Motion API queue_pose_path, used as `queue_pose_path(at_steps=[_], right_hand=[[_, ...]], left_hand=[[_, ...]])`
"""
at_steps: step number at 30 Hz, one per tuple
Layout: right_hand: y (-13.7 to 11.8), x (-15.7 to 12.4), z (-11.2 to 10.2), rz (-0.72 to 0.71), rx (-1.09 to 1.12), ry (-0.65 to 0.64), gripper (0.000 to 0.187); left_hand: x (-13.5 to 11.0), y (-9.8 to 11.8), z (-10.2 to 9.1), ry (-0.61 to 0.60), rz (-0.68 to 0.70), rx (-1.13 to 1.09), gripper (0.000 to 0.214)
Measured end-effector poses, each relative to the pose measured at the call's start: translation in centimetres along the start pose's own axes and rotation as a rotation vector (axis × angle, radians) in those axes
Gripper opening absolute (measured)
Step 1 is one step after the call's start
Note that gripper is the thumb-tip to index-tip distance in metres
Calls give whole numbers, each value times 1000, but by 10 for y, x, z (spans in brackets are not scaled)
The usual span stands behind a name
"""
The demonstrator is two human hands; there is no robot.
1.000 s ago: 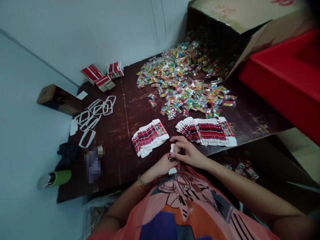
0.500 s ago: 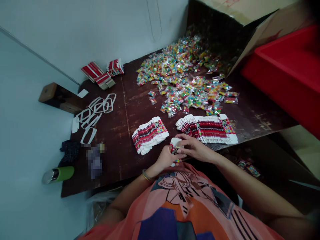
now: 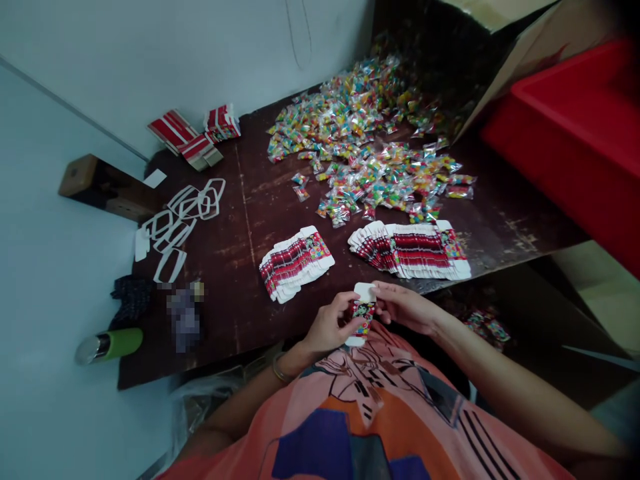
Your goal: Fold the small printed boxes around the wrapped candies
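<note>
Close to my body, just off the table's front edge, I hold a small printed candy box (image 3: 363, 311) with white end flaps. My left hand (image 3: 330, 325) grips its left side, thumb across the front. The fingers of my right hand (image 3: 403, 305) pinch its upper right corner by the top flap. Beyond my hands lie two fanned rows of flat candy boxes, a shorter left row (image 3: 295, 262) and a longer right row (image 3: 417, 248). Behind them spreads a large heap of clear candy packets (image 3: 350, 127) with colourful sweets inside.
A red bin (image 3: 575, 127) and a cardboard box (image 3: 530, 60) stand at the right. Left on the dark table (image 3: 225, 267) lie white bands (image 3: 173, 230), a wooden block (image 3: 110, 187), a green bottle (image 3: 123, 342) and red-and-white card stacks (image 3: 183, 139). Packets (image 3: 487, 327) show below the table edge.
The box has turned so its printed front and both white end flaps show. My right fingers have shifted from over its front to its upper right corner. The view has tilted slightly.
</note>
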State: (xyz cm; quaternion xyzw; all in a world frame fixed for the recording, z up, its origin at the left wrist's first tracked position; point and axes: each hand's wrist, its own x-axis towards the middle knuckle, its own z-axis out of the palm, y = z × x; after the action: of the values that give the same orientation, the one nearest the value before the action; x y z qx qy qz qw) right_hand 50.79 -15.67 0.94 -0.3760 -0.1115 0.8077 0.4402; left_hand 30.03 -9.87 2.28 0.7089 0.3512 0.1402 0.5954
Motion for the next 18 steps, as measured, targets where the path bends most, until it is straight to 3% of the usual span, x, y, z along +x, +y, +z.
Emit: queue_pose_path(at_steps=[2,5,7,9,12,16,18], right_hand=[[-1,1,-1,26,3,-13,24],[-4,2,5,119,-46,-44,26],[-6,2,12,169,-107,-60,31],[-7,2,19,160,-226,-62,34],[-9,0,29,-3,-510,-45,26],[-9,-1,37,-320,-841,-5,45],[-7,1,37,-407,-902,30,35]], left_hand=[[-2,4,-1,-10,9,17,39],[-3,11,2,105,-13,-54,26],[-1,12,6,171,-97,-189,23],[2,12,9,143,-231,-417,35],[8,12,10,11,-401,-764,55],[11,14,5,-39,-471,-921,51],[9,12,2,-43,-474,-977,46]])
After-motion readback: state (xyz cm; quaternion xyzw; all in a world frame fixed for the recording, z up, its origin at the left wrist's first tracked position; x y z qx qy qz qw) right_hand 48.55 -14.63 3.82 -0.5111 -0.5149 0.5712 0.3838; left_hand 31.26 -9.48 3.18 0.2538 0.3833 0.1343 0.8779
